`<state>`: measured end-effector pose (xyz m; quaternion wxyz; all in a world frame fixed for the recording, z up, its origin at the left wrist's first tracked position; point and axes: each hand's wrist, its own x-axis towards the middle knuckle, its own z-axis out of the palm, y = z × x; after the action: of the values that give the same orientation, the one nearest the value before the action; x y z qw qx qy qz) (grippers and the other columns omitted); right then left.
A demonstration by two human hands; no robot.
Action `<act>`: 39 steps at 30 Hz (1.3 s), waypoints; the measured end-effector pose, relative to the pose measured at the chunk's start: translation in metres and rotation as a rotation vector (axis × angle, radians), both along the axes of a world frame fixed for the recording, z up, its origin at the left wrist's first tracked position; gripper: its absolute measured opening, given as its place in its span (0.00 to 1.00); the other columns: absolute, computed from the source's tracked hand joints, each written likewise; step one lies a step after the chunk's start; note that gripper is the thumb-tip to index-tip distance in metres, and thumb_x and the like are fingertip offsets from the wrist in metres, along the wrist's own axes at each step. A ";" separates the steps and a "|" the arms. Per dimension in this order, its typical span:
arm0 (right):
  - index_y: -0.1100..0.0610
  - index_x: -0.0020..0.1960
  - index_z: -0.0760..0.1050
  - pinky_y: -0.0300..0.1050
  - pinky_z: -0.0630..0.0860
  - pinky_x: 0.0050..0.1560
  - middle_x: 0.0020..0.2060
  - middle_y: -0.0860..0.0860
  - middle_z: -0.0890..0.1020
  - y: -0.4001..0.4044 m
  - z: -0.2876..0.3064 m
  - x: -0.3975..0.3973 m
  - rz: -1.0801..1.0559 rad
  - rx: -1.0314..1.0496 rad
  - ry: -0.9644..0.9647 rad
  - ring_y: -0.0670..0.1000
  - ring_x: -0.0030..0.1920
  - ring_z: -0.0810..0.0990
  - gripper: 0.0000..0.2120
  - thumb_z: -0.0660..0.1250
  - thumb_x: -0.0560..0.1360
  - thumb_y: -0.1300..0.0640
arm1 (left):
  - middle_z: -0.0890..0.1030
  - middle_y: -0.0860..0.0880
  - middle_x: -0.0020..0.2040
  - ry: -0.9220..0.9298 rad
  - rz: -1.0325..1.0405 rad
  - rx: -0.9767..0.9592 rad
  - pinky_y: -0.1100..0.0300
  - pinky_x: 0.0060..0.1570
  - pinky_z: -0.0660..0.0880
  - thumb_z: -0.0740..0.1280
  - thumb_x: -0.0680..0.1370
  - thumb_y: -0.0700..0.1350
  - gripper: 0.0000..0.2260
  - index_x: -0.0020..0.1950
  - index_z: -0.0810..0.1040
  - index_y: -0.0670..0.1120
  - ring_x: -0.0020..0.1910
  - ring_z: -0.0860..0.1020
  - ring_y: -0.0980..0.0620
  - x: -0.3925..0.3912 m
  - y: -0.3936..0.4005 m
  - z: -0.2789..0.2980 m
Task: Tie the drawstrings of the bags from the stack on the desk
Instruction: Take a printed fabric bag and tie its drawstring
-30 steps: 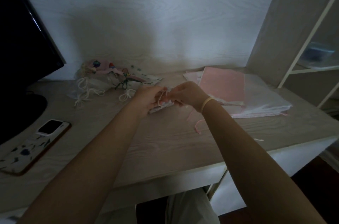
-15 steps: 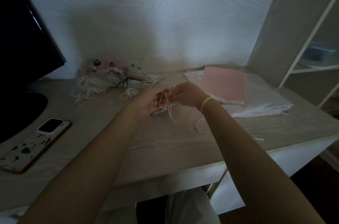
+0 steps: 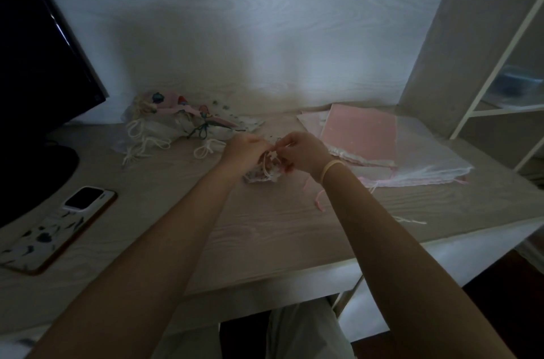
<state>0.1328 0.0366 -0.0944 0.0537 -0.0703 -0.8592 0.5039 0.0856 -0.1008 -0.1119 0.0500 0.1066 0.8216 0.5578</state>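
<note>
Both hands are meeting over a small patterned bag (image 3: 260, 174) that is lying on the surface (image 3: 265, 226), and the left hand (image 3: 241, 149) and the right hand (image 3: 303, 151) are each pinching its white drawstring (image 3: 266, 165) (the fingers are curled). The stack of flat bags (image 3: 382, 149) is lying to the right, and tied bags (image 3: 176, 129) are sitting at the back left.

Single head view, wide-angle, looking forward-down, close over desk (image 3: 265, 229)
</note>
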 end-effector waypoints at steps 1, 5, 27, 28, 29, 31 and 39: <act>0.65 0.49 0.79 0.33 0.72 0.22 0.24 0.52 0.77 0.000 -0.001 -0.001 0.001 -0.025 -0.011 0.42 0.18 0.74 0.05 0.64 0.76 0.67 | 0.84 0.40 0.41 0.023 0.012 0.003 0.50 0.48 0.78 0.71 0.72 0.46 0.09 0.43 0.85 0.41 0.41 0.82 0.44 0.000 0.000 -0.002; 0.67 0.48 0.79 0.39 0.74 0.26 0.28 0.57 0.77 0.001 -0.006 -0.005 0.096 0.001 -0.102 0.49 0.24 0.75 0.06 0.64 0.75 0.67 | 0.85 0.44 0.42 0.005 0.005 0.161 0.57 0.47 0.77 0.69 0.75 0.43 0.07 0.44 0.85 0.43 0.43 0.83 0.49 0.003 0.002 -0.002; 0.52 0.35 0.57 0.38 0.59 0.21 0.19 0.47 0.57 0.019 -0.013 -0.016 -0.112 -1.165 0.148 0.46 0.19 0.56 0.17 0.58 0.79 0.62 | 0.83 0.44 0.39 -0.561 -0.070 0.819 0.66 0.24 0.74 0.58 0.83 0.40 0.11 0.43 0.74 0.40 0.24 0.76 0.55 0.004 -0.014 0.002; 0.52 0.34 0.57 0.36 0.55 0.20 0.19 0.47 0.57 0.018 -0.015 -0.016 -0.130 -1.031 0.138 0.46 0.19 0.54 0.17 0.58 0.78 0.63 | 0.83 0.44 0.38 -0.554 -0.063 0.848 0.64 0.25 0.76 0.58 0.83 0.40 0.10 0.44 0.74 0.41 0.26 0.78 0.54 0.005 -0.014 0.002; 0.52 0.34 0.58 0.35 0.54 0.21 0.20 0.48 0.58 0.019 -0.016 -0.015 -0.159 -0.871 0.145 0.47 0.19 0.55 0.17 0.59 0.76 0.64 | 0.83 0.45 0.37 -0.543 -0.038 0.865 0.63 0.28 0.77 0.58 0.83 0.40 0.10 0.44 0.74 0.41 0.29 0.79 0.53 0.005 -0.015 0.001; 0.54 0.30 0.61 0.37 0.58 0.25 0.22 0.52 0.61 0.021 -0.016 -0.016 -0.229 -0.511 0.189 0.48 0.22 0.59 0.16 0.61 0.73 0.65 | 0.81 0.47 0.32 -0.500 0.033 0.838 0.62 0.32 0.77 0.58 0.83 0.40 0.10 0.43 0.74 0.41 0.34 0.78 0.52 0.003 -0.014 -0.001; 0.55 0.47 0.73 0.45 0.75 0.44 0.41 0.51 0.79 0.014 -0.011 -0.008 0.038 0.394 0.172 0.50 0.40 0.77 0.11 0.72 0.70 0.51 | 0.78 0.43 0.40 -0.387 0.050 0.693 0.60 0.39 0.76 0.56 0.83 0.40 0.11 0.43 0.73 0.41 0.38 0.76 0.50 0.002 -0.009 -0.003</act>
<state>0.1243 0.0510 -0.1053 0.1298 0.0010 -0.9345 0.3314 0.0877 -0.1095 -0.1151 0.1513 -0.0101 0.5626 0.8127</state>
